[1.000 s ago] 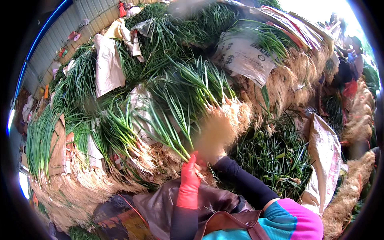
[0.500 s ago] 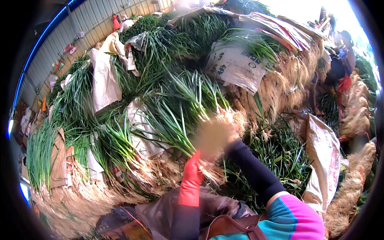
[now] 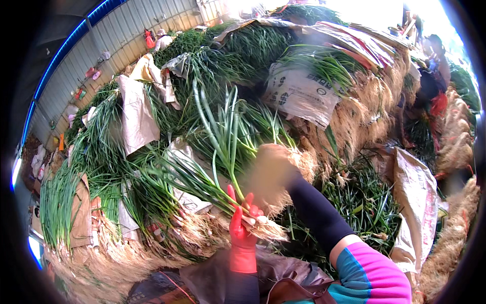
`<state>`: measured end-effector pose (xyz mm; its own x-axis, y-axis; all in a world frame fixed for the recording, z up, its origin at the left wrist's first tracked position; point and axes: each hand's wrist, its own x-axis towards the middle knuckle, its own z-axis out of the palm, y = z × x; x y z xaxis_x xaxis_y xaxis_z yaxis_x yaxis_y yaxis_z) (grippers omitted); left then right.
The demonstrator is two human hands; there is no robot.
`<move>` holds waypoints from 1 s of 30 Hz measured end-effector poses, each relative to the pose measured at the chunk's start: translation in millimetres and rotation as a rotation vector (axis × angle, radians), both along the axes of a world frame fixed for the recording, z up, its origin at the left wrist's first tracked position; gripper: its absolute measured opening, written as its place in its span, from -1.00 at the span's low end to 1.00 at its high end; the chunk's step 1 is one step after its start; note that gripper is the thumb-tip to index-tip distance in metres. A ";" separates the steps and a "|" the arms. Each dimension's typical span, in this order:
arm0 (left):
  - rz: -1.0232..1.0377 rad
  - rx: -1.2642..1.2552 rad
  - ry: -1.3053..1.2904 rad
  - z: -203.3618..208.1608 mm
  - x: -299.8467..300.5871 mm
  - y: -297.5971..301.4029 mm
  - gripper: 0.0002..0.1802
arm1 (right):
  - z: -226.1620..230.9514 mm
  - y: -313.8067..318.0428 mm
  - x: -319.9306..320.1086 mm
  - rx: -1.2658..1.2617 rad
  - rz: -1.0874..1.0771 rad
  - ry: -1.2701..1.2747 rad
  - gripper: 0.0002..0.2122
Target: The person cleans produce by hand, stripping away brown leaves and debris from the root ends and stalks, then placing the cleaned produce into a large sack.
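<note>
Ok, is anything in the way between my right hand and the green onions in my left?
Nothing visible stands between them. Your right hand shows above and to the right of the green onions in your left hand, but it's too blurred to tell what it touches.

Red-gloved left hand (image 3: 242,232), dark sleeves (image 3: 319,210), teal-and-pink shirt (image 3: 373,273), brown apron (image 3: 296,291)

The rubber glove (image 3: 243,252) looks smooth, the brown apron (image 3: 210,275) glossy and leathery. Held scallion roots (image 3: 269,231) look rough, fibrous. The wall (image 3: 144,24) resembles ribbed metal.
</note>
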<state>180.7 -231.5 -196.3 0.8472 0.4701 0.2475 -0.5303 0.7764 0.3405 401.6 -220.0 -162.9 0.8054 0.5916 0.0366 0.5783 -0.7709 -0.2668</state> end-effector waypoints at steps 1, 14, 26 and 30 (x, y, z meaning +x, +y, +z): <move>-0.044 -0.024 -0.027 -4.6 0.3 -0.1 -0.37 | -3.8 -15.0 -0.4 0.077 0.064 -0.045 -0.79; 0.026 -0.257 0.423 -53.8 -11.6 -12.1 -0.77 | -76.6 -82.7 -81.1 0.841 0.217 1.365 -0.66; 0.083 -0.203 0.327 -63.7 -28.8 -13.8 -0.84 | -114.5 -69.9 -137.7 1.231 0.214 1.419 -0.82; 0.118 -0.127 0.460 -58.0 -33.8 -25.4 -0.83 | -122.4 -68.4 -100.1 1.587 -0.055 1.623 -0.86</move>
<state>147.0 -256.9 -254.3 0.7945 0.5713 -0.2057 -0.4335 0.7708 0.4668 301.5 -288.4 -285.3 0.6437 0.7422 -0.1867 -0.6941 0.4633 -0.5510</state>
